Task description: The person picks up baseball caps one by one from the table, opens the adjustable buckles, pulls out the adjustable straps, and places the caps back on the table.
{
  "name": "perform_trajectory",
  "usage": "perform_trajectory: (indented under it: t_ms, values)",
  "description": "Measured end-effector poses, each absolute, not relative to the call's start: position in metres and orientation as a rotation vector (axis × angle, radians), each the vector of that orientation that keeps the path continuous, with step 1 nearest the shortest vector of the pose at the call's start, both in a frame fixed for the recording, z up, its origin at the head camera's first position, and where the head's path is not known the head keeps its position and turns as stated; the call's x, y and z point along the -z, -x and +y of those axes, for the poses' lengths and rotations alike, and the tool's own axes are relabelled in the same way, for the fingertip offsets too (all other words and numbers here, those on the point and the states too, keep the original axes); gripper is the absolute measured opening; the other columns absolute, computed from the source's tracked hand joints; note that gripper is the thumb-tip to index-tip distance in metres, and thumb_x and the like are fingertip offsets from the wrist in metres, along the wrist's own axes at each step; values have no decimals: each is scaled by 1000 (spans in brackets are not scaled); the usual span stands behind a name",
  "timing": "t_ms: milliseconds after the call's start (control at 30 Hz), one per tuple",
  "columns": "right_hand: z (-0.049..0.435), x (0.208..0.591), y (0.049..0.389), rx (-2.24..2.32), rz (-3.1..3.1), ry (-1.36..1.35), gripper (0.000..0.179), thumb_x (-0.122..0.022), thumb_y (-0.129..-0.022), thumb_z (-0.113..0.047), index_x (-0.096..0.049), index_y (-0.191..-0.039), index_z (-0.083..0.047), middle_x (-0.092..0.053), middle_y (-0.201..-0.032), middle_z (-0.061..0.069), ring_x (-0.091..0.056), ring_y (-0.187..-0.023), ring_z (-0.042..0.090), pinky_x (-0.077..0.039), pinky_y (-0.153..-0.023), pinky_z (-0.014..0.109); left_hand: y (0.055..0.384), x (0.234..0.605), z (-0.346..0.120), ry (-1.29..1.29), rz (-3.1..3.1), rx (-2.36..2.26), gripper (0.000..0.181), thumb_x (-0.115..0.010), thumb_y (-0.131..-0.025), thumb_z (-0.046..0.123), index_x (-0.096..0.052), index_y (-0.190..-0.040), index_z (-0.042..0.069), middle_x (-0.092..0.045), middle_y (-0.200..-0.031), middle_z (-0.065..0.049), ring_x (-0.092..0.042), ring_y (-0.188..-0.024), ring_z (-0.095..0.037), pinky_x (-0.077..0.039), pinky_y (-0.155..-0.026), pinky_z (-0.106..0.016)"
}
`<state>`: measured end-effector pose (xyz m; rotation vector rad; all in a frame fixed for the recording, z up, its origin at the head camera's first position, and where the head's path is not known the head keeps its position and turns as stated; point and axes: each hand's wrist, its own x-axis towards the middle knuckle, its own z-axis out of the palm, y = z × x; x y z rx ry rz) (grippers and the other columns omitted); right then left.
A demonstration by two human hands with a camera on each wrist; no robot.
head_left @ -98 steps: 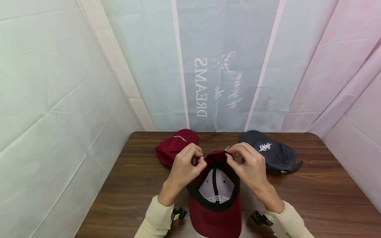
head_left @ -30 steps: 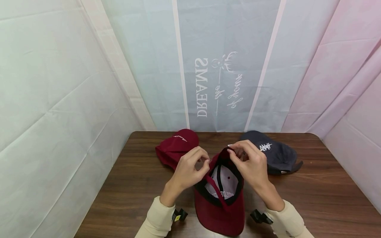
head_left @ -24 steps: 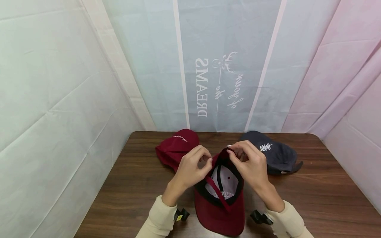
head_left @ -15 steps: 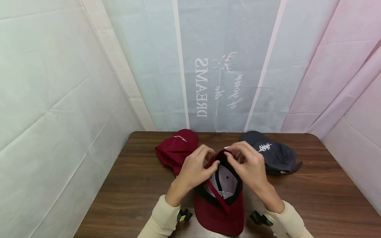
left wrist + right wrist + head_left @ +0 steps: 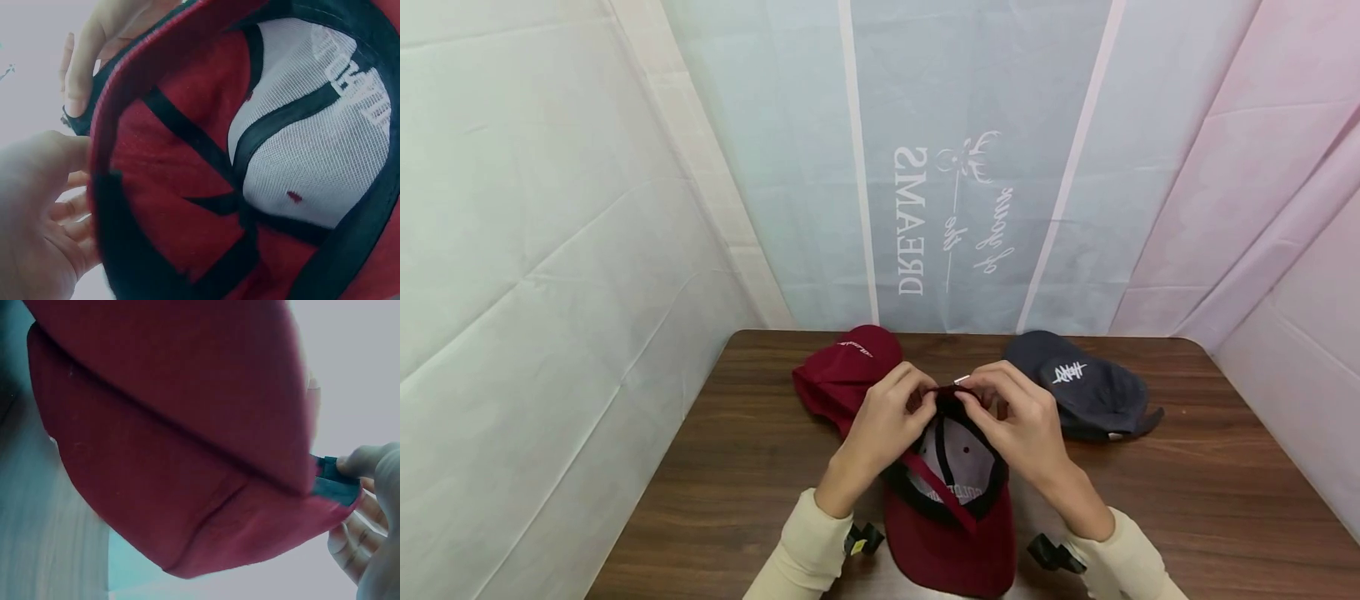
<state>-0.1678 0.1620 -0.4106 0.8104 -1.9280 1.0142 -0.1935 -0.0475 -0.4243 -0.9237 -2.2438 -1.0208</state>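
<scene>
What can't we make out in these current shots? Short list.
Head: upper end of the red strap, hidden behind the left hand.
Head: silvery bit at the right hand, too small to identify.
Head: some lettering inside the held cap, covered by the strap.
Head: part of the rear red cap, behind the left hand.
Right wrist: held cap's inside, blocked by its crown.

Beyond the dark wood-grain bench (image 5: 1210,467) hangs a blue cloth backdrop (image 5: 955,92) with white "DREAMS" lettering (image 5: 912,221); creased whitish cloth (image 5: 550,300) lines the left, pinkish cloth (image 5: 1217,183) the right.
</scene>
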Motion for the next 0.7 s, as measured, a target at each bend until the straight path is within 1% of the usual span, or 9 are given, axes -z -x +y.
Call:
perform_trajectory:
  t_ms: [167, 300, 500, 700]
  values:
    - [162, 414, 168, -990, -1971, -812, 33, -87, -77, 6, -77, -104, -12, -71, -101, 1, -51, -60, 1, -43, -54, 13, 196, 422, -52, 880, -2217, 1068, 11, -70, -95, -3, -72, -99, 8, -65, -96, -3, -63, -76, -10, -55, -68, -17]
    - [161, 416, 166, -982, -2031, -794, 30, -87, -79, 2, -76, -104, -12, -71, -100, 1, -52, -59, 5, -42, -55, 13, 198, 420, -55, 838, -2191, 1084, 13, -69, -93, -5, -72, -99, 6, -66, -95, -5, -64, -74, -12, -57, -66, -19]
    - [162, 418, 165, -938, -2097, -762, 30, -89, -80, -2, -75, -104, -15, -71, -97, -2, -54, -62, 8, -42, -55, 14, 201, 415, -60, 803, -2151, 1126, 11, -67, -94, -2, -72, -99, 7, -67, -95, -8, -65, -76, -14, -59, -66, -24]
    - [163, 420, 165, -897, -2161, -747, 30, -89, -81, -7, -75, -105, -16, -70, -96, -4, -54, -62, 9, -40, -55, 13, 205, 410, -64, 774, -2128, 1131, 12, -66, -95, -2, -72, -101, 6, -68, -97, -8, -66, -78, -14, -58, -67, -23]
